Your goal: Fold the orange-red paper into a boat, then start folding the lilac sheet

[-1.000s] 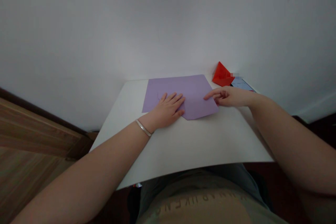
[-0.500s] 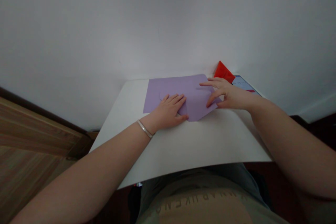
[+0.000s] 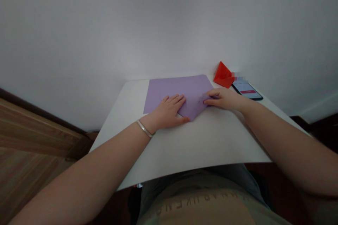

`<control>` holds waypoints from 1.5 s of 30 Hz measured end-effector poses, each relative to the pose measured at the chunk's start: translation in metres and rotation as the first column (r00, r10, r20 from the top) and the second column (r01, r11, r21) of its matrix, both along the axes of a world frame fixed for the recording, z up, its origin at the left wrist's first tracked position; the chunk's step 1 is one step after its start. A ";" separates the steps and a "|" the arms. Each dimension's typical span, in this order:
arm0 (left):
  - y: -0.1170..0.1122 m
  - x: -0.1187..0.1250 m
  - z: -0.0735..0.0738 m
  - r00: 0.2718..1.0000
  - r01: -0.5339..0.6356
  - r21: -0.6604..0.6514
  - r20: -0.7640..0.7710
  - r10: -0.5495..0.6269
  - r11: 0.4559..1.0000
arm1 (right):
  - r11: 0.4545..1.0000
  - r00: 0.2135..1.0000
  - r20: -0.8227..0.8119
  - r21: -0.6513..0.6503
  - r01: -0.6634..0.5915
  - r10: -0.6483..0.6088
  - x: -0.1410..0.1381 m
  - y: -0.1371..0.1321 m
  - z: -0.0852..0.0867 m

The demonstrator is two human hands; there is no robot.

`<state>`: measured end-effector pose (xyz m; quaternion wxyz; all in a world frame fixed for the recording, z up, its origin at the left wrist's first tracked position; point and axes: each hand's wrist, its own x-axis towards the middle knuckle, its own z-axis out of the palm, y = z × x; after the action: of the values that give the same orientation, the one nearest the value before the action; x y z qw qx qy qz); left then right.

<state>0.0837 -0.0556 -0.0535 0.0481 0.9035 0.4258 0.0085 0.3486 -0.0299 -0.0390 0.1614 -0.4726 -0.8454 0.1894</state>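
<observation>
Drawn in from its wide spread a moment ago, the right hand [image 3: 224, 99] now has its fingers [image 3: 212, 97] bunched close together on a folded flap of the lilac paper sheet [image 3: 179, 86]; whether they are pinching the flap or only pressing it, I cannot tell. The left hand [image 3: 167, 113] lies open and flat on the sheet, its thumb reaching the near point of the paper, a silver bangle [image 3: 144, 128] on its wrist. The sheet sits on a white table [image 3: 211, 137], between the two hands and under the left fingers. So far, the near part is folded to a point, while the far part beyond the fingertips lies flat, with no fold visible. Past the right fingers are a red folded paper [image 3: 223, 76] and a phone [image 3: 246, 90].
</observation>
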 end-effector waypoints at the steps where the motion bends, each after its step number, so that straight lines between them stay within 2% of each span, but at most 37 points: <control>1: 0.000 0.000 0.000 1.000 0.000 0.002 -0.006 0.000 1.000 | 1.000 1.000 -0.010 -0.011 0.025 -0.026 -0.002 0.000 -0.001; 4: 0.000 0.000 0.001 1.000 0.003 -0.003 -0.015 -0.003 1.000 | 0.998 0.997 -0.053 -0.016 0.063 -0.064 -0.010 0.001 -0.003; 9: 0.002 -0.001 0.001 1.000 0.001 -0.028 -0.015 -0.002 1.000 | 0.989 0.994 -0.007 0.096 0.112 -0.112 -0.025 0.001 -0.001; 14: 0.003 -0.002 0.002 1.000 0.013 -0.043 0.021 -0.012 0.999 | 0.984 0.990 0.063 0.138 0.114 -0.123 -0.033 0.004 -0.005; 19: 0.001 -0.002 0.004 0.998 -0.005 -0.072 0.063 0.010 0.997 | 0.981 0.993 0.093 0.185 0.058 -0.077 -0.039 0.011 -0.013; 27: 0.002 -0.002 0.000 0.989 -0.010 -0.056 0.145 0.018 0.998 | 0.981 0.973 0.205 0.179 0.073 -0.110 -0.050 0.014 -0.015; 32: 0.003 -0.003 0.000 0.992 0.022 -0.060 0.123 -0.015 0.998 | 0.977 0.969 0.215 0.195 0.083 -0.125 -0.051 0.014 -0.016; 39: 0.002 -0.002 0.001 0.991 -0.010 -0.080 0.129 0.020 0.997 | 0.973 0.963 0.217 0.202 0.115 -0.159 -0.053 0.013 -0.017; 45: 0.002 -0.002 0.000 0.991 0.002 -0.057 0.134 0.006 0.998 | 0.972 0.963 0.212 0.199 0.127 -0.169 -0.053 0.013 -0.019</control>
<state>0.0814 -0.0533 -0.0532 0.1025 0.8987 0.4226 0.0572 0.2961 -0.0173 -0.0577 0.1204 -0.5365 -0.8342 0.0428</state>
